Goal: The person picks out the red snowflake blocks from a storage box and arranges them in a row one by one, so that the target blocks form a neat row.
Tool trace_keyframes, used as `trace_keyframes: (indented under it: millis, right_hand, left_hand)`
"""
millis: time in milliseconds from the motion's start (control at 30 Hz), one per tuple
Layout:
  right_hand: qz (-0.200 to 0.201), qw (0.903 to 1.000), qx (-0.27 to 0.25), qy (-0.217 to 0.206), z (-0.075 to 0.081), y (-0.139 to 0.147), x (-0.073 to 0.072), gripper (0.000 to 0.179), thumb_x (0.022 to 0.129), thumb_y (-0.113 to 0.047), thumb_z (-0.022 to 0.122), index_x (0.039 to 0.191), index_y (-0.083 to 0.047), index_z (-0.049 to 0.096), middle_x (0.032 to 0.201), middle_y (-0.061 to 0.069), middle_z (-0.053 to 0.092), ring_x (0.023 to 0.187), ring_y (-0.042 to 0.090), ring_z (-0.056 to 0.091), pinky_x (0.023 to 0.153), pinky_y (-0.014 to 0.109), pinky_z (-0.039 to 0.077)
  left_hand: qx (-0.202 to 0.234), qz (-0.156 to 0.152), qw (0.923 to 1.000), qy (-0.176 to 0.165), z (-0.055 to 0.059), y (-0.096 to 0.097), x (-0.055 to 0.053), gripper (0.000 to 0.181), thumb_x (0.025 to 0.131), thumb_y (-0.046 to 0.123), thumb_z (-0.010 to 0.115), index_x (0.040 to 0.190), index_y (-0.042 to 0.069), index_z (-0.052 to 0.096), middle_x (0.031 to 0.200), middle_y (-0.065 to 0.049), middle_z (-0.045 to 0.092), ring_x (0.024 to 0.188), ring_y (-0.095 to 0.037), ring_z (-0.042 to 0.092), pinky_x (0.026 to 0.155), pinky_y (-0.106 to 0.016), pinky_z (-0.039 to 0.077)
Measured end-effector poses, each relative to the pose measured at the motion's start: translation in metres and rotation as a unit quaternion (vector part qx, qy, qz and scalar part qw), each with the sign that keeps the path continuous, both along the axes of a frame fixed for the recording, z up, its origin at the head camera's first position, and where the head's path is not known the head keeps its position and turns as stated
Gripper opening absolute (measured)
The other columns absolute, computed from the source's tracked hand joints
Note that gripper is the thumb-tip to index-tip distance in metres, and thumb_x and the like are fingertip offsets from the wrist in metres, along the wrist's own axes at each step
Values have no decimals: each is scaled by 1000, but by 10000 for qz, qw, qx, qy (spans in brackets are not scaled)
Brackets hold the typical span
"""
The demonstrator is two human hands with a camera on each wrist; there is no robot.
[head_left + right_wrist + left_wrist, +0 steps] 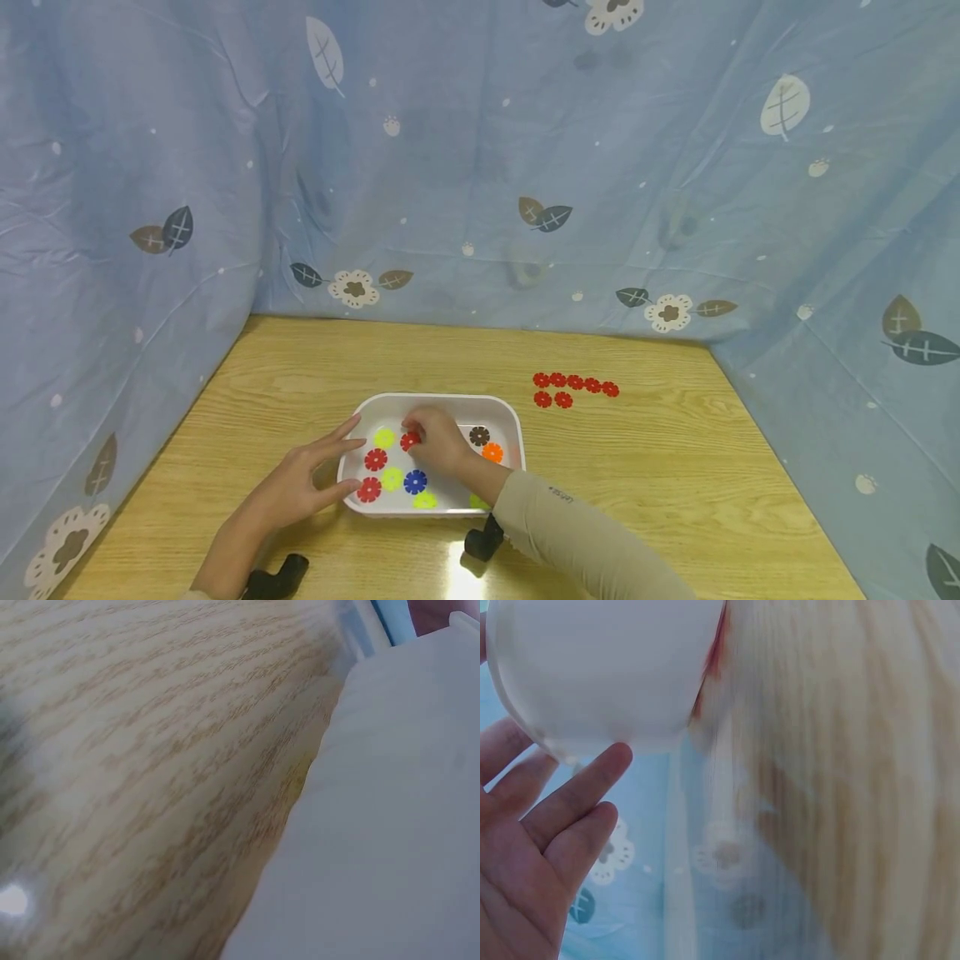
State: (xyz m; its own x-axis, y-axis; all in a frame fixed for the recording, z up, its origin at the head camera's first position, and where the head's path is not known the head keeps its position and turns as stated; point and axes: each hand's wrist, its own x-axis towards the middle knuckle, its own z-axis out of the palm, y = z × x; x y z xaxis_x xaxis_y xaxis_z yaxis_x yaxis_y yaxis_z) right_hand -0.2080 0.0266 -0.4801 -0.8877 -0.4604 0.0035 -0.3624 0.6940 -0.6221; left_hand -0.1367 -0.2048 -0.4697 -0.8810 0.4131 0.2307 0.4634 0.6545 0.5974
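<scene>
A wood-grain table (675,467) spreads beneath both hands, with a white tray (480,410) directly under the grip. Left of it, the left hand (296,483) extends loose fingers at the tray's rim. The right hand (442,446) pinches a red notched disc (409,441) inside the tray; a blue notched disc (415,482) lies just nearer the wearer.

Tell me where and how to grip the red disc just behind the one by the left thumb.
Pinch that red disc by its right rim, coming from above and the right. It looks flat, so lifting that edge with a fingertip first should help. Bare tray floor shows there; a yellow-green disc crowds its far side and the left hand its left.
</scene>
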Motion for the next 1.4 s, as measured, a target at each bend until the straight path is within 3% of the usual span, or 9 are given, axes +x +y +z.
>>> trace_keyframes:
  millis: [133,300,600,900,1167,1400]
  right_hand:
    - [143,9991,396,97,0,-1,1,33,77,-5,74,109,-7,66,96,-1,60,89,10,52,83,20,49]
    - [203,9976,665,-7,4,-2,5,25,80,-7,72,105,-10,66,109,4,56,99,13,50,92,23,48]
    - [184,9968,762,-127,9,0,8,20,83,-12,72,102,-15,67,109,1,54,96,10,48,88,20,49]
    - [107,9984,350,-425,16,2,5,32,81,1,67,111,-9,70,98,0,64,87,9,55,80,20,50]
    - [-116,9954,-422,-852,24,7,4,40,79,6,62,116,-6,67,108,6,69,98,18,64,85,25,54]
    - [-261,9871,-1015,-1210,34,15,5,36,84,1,62,118,-8,67,116,5,67,104,21,63,83,26,54]
  left_hand:
    - [16,-16,10000,-17,1,0,0,49,83,37,72,126,15,62,149,-4,41,130,-28,46,99,-52,44]
    - [35,-25,10000,-28,1,0,0,50,82,37,72,126,15,62,150,-3,40,130,-27,45,99,-52,45]
    - [68,1,10000,-54,-2,-1,-2,49,82,36,72,126,16,62,150,-2,40,131,-27,45,100,-52,44]
    - [58,-1,10000,-68,-2,-2,-2,50,83,39,71,127,16,62,150,-1,39,131,-26,44,101,-51,43]
    - [16,13,10000,76,-3,-1,-2,50,82,38,72,126,17,62,150,-1,40,131,-26,46,101,-49,42]
    - [2,5,9999,136,-3,-1,-2,50,81,36,73,126,17,62,149,-1,41,130,-26,47,101,-49,43]
